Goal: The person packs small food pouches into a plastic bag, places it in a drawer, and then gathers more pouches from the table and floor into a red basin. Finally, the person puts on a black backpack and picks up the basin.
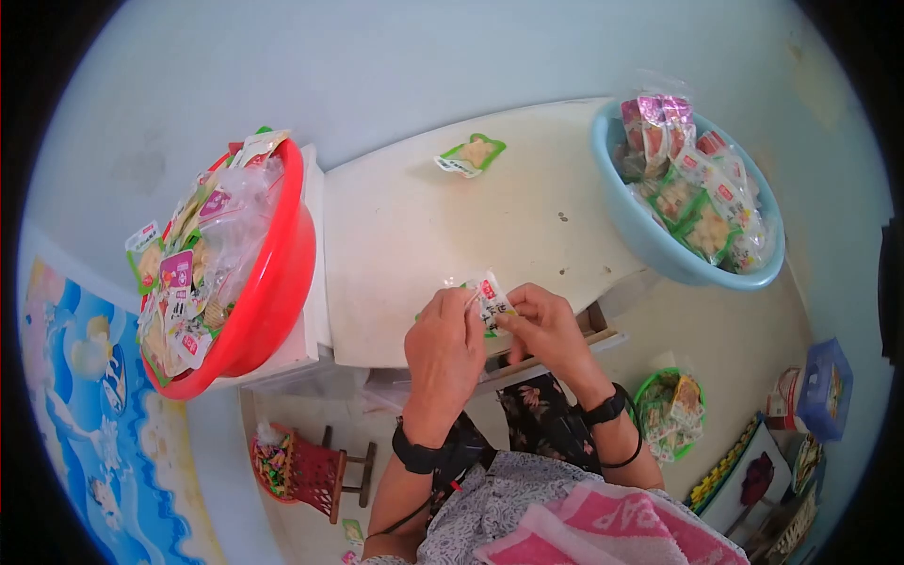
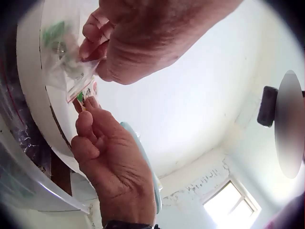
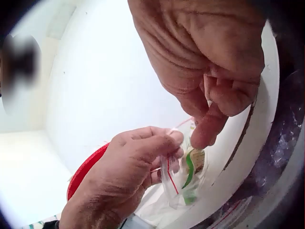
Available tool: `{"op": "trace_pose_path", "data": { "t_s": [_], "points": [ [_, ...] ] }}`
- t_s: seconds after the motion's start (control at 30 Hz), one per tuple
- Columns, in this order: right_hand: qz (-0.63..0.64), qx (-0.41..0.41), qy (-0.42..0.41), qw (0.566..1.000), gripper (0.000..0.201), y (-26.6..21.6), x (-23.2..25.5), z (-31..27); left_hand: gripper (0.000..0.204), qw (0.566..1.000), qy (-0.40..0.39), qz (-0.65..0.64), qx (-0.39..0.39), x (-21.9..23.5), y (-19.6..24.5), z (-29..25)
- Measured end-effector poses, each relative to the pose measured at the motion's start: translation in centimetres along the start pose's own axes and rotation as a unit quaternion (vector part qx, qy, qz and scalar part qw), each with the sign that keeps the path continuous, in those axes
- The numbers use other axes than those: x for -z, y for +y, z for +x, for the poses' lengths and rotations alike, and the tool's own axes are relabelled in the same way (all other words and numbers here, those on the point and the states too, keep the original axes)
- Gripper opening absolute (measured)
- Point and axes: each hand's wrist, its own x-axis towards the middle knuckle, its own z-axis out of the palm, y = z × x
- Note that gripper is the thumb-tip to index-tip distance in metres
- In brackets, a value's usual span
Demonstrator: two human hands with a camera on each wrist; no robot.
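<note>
Over the front edge of the white table (image 1: 395,217), both hands work at a clear zip bag (image 3: 171,183) with a red line along its mouth. My left hand (image 1: 444,344) pinches the bag near that mouth. The right hand (image 1: 556,334) pinches a small white and green snack packet (image 1: 492,297) at the bag's opening. Through the clear plastic, a green-edged packet (image 3: 191,167) shows in the right wrist view. Another green and white packet (image 1: 474,153) lies alone toward the back of the table.
A red basin (image 1: 299,254) heaped with snack packets stands at the left. To the right is a light blue basin (image 1: 650,245) holding bagged packets. Below the table are an open drawer (image 1: 593,330), a green basket (image 1: 644,391) of packets and a small red chair (image 1: 311,476).
</note>
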Motion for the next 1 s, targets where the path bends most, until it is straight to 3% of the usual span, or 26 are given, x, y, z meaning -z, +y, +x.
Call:
{"op": "trace_pose_path", "data": {
  "t_s": [0.07, 0.17, 0.27, 0.3, 0.47, 0.5, 0.6, 0.7, 0.8, 1.0],
  "points": [
    [0.029, -0.036, -0.037, 0.998, 0.011, -1.2, -0.5, -0.4, 0.011, 0.997, 0.033, -0.066, 0.008, 0.4, 1.0, 0.6],
    [0.121, -0.032, 0.013, 0.992, 0.008, -0.4, -1.4, -0.8, 0.010, 0.990, 0.096, -0.102, -0.019, 0.1, 1.4, 1.0],
    [0.167, 0.025, 0.059, 0.984, 0.008, 0.6, -0.9, -1.0, 0.010, 0.981, 0.104, -0.161, -0.018, -0.7, 1.5, 0.7],
    [0.137, 0.029, 0.057, 0.988, 0.010, 0.8, -1.2, -1.1, 0.011, 0.977, 0.083, -0.193, 0.013, -1.0, 1.9, 0.4],
    [-0.005, 0.008, -0.010, 1.000, 0.019, 1.1, -2.6, -1.5, 0.011, 0.973, 0.075, -0.218, -0.013, -2.2, 2.7, -0.4],
    [-0.084, 0.046, 0.000, 0.995, 0.017, 1.0, -2.7, -1.5, 0.010, 0.972, 0.081, -0.220, -0.015, -2.3, 2.4, -0.5],
    [-0.306, 0.166, 0.024, 0.937, 0.013, 0.4, -2.9, -1.4, 0.009, 0.975, 0.080, -0.209, 0.000, -1.7, 2.0, -0.7],
    [-0.517, 0.131, 0.042, 0.845, 0.016, -0.2, -3.4, -2.1, 0.010, 0.974, 0.099, -0.202, 0.009, -1.4, 1.4, -0.6],
    [-0.483, 0.232, 0.006, 0.844, 0.014, -0.2, -2.7, -1.7, 0.010, 0.969, 0.114, -0.217, 0.025, -1.2, 1.3, 0.1],
    [-0.499, 0.287, -0.008, 0.818, 0.019, -1.1, -2.0, 0.5, 0.013, 0.950, 0.127, -0.284, 0.031, -2.3, 1.8, 3.0]
  ]
}}
